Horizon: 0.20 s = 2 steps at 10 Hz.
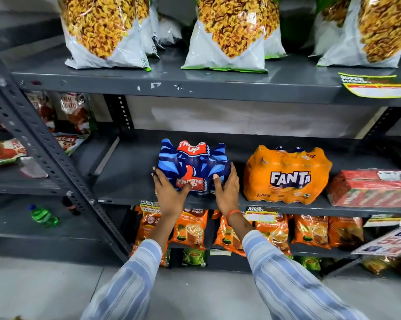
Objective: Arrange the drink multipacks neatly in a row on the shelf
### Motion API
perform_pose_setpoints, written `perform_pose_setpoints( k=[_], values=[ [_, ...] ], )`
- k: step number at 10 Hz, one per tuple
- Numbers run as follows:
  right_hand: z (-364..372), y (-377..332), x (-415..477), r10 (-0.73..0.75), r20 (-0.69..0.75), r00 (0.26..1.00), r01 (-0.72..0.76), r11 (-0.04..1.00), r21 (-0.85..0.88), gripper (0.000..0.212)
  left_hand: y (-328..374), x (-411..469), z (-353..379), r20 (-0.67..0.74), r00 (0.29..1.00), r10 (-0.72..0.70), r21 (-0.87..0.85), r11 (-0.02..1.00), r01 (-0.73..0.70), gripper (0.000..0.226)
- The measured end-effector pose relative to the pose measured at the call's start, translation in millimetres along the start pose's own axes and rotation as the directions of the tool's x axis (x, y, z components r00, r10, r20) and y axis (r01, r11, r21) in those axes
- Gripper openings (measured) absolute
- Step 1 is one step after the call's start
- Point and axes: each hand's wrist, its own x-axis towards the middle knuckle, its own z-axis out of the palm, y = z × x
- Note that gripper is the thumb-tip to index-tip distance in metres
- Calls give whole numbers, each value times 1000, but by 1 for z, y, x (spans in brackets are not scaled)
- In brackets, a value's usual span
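A blue Thums Up multipack (195,162) sits on the grey middle shelf (125,181), near its front edge. My left hand (169,192) presses its lower left corner and my right hand (227,190) holds its right side. An orange Fanta multipack (287,176) stands just to the right, a small gap apart. Further right lies a red multipack (370,188), partly cut off by the frame edge.
Large snack bags (231,35) line the top shelf. Orange tea packets (190,229) fill the shelf below. A slanted grey upright (45,153) stands at left, with a green bottle (43,215) and sauce pouches (75,112) beyond it. Price tags (261,213) hang on the shelf edge.
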Motion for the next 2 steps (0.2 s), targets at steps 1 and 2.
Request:
perform_pose_setpoints(
  k=[1, 2],
  values=[
    [-10, -4, -8, -13, 23, 1000, 13, 1000, -25, 71, 6, -23, 7, 14, 1000, -8, 32, 999, 7, 103],
    [-35, -6, -7, -81, 44, 996, 83, 995, -52, 74, 27, -49, 22, 166, 986, 33, 35, 999, -40, 86]
  ],
)
